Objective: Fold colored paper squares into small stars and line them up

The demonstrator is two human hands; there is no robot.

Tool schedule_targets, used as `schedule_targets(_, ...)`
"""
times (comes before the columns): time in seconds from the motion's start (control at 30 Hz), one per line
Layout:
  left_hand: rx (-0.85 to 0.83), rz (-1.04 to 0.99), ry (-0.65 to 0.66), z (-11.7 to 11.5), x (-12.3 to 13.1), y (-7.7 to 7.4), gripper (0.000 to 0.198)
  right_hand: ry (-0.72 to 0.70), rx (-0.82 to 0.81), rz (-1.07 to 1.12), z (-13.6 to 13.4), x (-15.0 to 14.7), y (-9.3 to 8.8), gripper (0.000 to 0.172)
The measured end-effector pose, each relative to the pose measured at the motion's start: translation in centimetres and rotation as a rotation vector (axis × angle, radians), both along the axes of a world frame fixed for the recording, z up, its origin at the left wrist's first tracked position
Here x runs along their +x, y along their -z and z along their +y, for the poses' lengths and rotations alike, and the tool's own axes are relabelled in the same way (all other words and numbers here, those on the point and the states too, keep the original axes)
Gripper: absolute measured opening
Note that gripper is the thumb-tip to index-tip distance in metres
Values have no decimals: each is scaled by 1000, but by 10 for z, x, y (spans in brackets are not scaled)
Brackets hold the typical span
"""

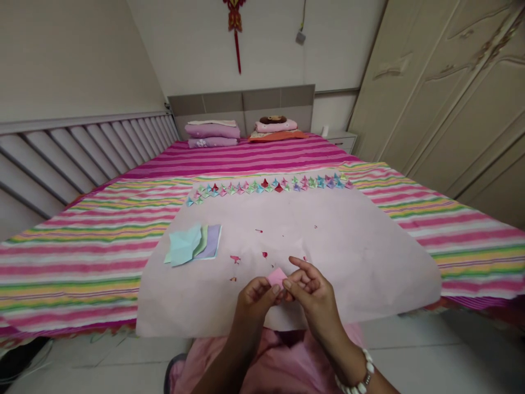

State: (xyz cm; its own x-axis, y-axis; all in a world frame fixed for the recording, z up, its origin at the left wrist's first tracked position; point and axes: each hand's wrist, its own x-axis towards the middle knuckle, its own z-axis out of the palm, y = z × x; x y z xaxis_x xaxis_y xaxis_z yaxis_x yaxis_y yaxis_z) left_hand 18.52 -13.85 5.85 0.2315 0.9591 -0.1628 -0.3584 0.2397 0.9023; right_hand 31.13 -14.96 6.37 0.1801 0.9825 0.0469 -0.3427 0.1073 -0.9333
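One bracelet point(370, 368) is being worn on the right forearm point(343, 353). One pink paper point(276, 276) is being pinched by the curled left hand point(257, 296) and half-curled right hand point(314, 291) above one sheet point(369, 262) bearing one paper stack point(185, 244).

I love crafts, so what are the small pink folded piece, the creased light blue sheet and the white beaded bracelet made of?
The small pink folded piece looks like matte paper, judging by its flat face and straight edges. The creased light blue sheet seems thin matte paper too: fold lines show. The white beaded bracelet looks chunky and pale, perhaps plastic or stone, finish unclear.
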Motion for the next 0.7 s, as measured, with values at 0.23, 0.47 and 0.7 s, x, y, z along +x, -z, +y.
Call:
schedule_targets(0.23,-306,-393,135,5,-11,-11,20,-224,43,116,2,10,6,45)
schedule_targets(0.47,-452,-465,297,-1,-14,-9,16,-395,-20,155,0,8,4,20)
schedule_targets(0.7,-117,39,123,7,-16,-10,23,-273,-74,0,2,11,-1,20)
